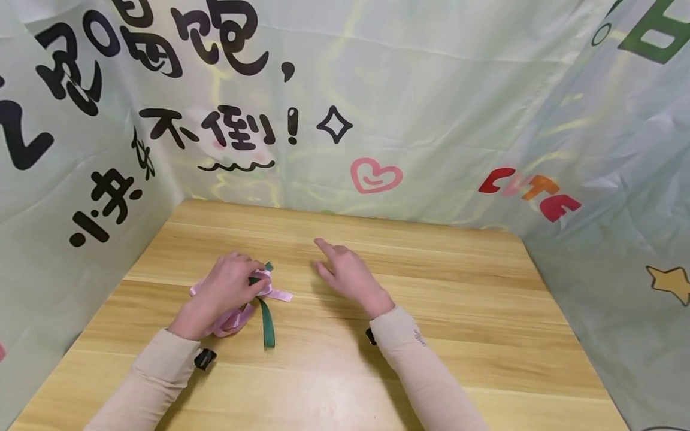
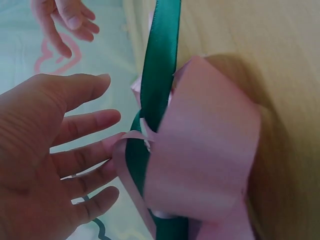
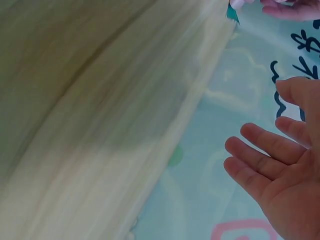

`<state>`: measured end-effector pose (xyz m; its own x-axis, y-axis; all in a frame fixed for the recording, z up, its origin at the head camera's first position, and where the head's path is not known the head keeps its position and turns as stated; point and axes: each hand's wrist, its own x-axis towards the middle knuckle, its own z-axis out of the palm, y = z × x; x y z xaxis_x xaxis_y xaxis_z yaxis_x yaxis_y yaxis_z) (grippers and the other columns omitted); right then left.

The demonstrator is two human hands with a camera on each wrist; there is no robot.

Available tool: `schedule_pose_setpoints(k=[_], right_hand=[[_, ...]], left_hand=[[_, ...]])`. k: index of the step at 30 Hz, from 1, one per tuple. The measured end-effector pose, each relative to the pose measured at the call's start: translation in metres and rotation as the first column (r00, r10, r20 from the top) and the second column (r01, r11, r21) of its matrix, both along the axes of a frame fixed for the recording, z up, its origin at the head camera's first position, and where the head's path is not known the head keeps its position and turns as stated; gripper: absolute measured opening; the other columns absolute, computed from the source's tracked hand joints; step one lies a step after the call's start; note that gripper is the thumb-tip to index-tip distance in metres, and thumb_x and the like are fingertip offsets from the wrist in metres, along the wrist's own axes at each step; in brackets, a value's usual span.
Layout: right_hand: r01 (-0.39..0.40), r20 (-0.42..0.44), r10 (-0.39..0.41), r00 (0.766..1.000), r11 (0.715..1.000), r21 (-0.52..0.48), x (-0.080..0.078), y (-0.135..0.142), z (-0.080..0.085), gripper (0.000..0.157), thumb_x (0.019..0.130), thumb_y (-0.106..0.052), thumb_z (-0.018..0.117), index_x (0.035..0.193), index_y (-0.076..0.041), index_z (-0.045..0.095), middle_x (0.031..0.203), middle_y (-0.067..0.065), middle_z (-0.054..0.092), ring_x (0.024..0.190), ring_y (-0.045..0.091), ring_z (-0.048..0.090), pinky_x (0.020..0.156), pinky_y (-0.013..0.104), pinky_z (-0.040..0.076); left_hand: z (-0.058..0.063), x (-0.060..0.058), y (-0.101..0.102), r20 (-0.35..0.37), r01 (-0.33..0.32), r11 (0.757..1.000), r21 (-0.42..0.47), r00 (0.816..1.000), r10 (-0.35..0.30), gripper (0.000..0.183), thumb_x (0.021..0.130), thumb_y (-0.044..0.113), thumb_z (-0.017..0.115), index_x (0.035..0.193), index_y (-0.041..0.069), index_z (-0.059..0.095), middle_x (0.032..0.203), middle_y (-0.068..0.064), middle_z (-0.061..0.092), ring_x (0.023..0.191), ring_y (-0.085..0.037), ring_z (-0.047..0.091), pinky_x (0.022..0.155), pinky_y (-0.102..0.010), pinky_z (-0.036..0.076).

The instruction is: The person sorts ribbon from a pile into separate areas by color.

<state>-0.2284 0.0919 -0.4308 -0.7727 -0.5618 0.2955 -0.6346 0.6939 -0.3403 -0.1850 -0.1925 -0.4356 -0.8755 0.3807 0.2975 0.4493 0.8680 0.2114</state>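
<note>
My left hand [image 1: 226,283] is over a bundle of pink ribbon [image 1: 233,322] and green ribbon [image 1: 268,326] at the left of the table. In the left wrist view its fingers are spread and slightly bent. The fingertips lie beside a thin pink loop; whether they touch it I cannot tell. A wide pink fold [image 2: 205,145] covers part of the green strip [image 2: 160,60] there, and how the two are joined is hidden. To the right of the bundle, my right hand [image 1: 350,276] hovers above the wood, fingers extended and holding nothing.
The wooden table [image 1: 453,287] is bordered at the back and sides by a pale printed cloth [image 1: 420,102] with writing and drawings. A black wrist device [image 1: 205,359] sits at the left cuff, another [image 1: 370,336] at the right cuff.
</note>
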Motion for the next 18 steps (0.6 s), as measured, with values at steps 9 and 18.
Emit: schedule_pose_setpoints(k=[9,18], right_hand=[[-0.078,-0.043,0.081,0.996,0.995,0.057,0.001,-0.029,-0.007,0.049,0.106,-0.021,0.064,0.149,-0.001,0.053,0.07,0.003,0.06,0.07,0.018,0.062,0.076,0.035,0.058],[-0.105,-0.014,0.108,0.994,0.987,0.123,0.006,-0.056,-0.015,0.046,0.106,-0.025,0.064,0.148,-0.006,0.058,0.094,0.01,0.076,0.102,0.026,0.075,0.095,0.039,0.06]], left_hand=[[-0.006,0.001,-0.001,0.045,-0.016,1.0,0.005,0.999,0.016,0.015,0.089,0.03,0.085,0.092,0.016,0.08,0.093,-0.004,0.072,0.091,-0.027,0.061,0.086,-0.052,0.051],[-0.014,0.004,-0.004,0.084,0.0,0.999,-0.043,0.996,0.004,0.017,0.091,0.027,0.084,0.102,0.015,0.083,0.091,-0.005,0.069,0.083,-0.024,0.056,0.084,-0.055,0.05]])
